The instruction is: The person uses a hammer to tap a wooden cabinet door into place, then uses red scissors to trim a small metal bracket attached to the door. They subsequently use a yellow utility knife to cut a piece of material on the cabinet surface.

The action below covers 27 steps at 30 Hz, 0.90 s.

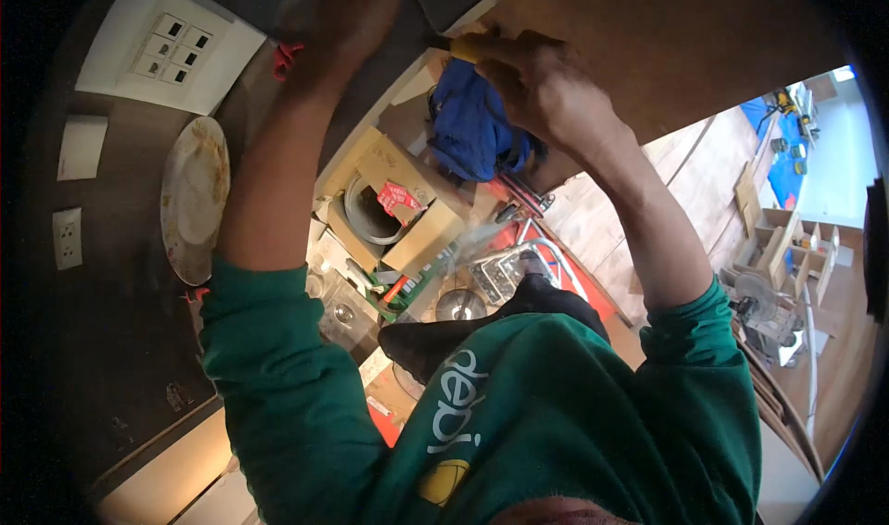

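My right hand (546,85) is closed around the yellow handle of a hand tool (474,47). The tool's dark end points left toward the edge of a dark panel (370,90); its exact kind does not show. Up at the top edge, my left hand (356,11) lies against the dark surface, dim and partly cut off, so its fingers cannot be made out. Beside my left wrist is a small red object (287,59). A brown board (667,43) spreads above and to the right of my right hand.
Below are a blue bag (472,122), an open cardboard box (435,233) and a metal step ladder (556,266) under my foot. Along the left are a white switch panel (171,43), a socket plate (67,238) and a stained oval plate (196,201). Wooden pieces (773,247) stand far right.
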Motion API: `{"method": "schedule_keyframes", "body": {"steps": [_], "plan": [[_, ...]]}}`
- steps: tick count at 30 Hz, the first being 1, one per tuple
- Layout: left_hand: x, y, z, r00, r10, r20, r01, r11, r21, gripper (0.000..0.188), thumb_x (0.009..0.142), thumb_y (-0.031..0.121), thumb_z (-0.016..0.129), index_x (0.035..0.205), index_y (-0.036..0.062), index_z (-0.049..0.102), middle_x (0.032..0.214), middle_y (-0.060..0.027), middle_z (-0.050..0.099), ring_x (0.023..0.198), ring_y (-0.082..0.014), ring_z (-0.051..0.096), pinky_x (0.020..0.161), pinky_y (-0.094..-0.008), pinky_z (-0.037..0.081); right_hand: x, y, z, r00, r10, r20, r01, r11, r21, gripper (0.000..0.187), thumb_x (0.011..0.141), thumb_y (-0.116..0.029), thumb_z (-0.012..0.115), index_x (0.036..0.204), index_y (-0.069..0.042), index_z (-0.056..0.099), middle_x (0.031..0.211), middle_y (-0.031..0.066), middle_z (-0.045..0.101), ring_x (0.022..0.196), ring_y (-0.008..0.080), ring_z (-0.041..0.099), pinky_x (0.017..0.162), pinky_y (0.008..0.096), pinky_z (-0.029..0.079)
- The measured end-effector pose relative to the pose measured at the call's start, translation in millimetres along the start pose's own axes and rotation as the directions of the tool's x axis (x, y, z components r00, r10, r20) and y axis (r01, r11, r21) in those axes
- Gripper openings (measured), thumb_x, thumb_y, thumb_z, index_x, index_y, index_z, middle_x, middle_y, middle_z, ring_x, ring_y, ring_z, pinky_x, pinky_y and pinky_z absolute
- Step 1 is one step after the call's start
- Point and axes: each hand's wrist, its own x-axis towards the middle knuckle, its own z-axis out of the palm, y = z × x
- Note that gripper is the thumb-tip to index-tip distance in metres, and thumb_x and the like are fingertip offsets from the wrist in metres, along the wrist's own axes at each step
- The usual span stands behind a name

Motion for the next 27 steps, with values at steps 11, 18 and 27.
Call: {"method": "schedule_keyframes", "body": {"steps": [11,18,27], "plan": [[2,9,4,0.998,0.024,-0.053,-0.023,0.999,0.027,0.037,0.096,0.019,0.047,0.128,0.0054,0.06,0.139,-0.0231,0.052,0.13,-0.0379,0.048,0.11,-0.044,0.037,-10,-9,-13,0.997,0.08,-0.015,-0.081,0.996,-0.044,0.027,0.094,-0.021,0.06,0.119,-0.019,0.069,0.091,0.0182,0.068,0.08,0.0359,0.067,0.071,0.0436,0.053],[36,-42,33,0.99,0.138,-0.024,-0.128,0.959,0.253,0.034,0.097,0.02,0.046,0.12,0.0015,0.063,0.133,-0.0235,0.057,0.124,-0.0396,0.053,0.107,-0.0445,0.039,13,-2,-4,0.999,-0.019,-0.051,0.016,0.998,-0.067,0.026,0.093,-0.022,0.062,0.118,-0.019,0.07,0.088,0.018,0.069,0.079,0.0351,0.067,0.069,0.0435,0.053],[34,-29,29,0.97,0.148,-0.192,-0.172,0.979,-0.112,0.044,0.097,0.025,0.047,0.133,0.0021,0.055,0.137,-0.0229,0.054,0.129,-0.0368,0.049,0.108,-0.0415,0.037,-10,11,-5,0.998,0.067,-0.02,-0.069,0.986,-0.15,0.027,0.094,-0.02,0.061,0.119,-0.019,0.069,0.089,0.0169,0.068,0.075,0.0322,0.067,0.068,0.0424,0.054]]}}
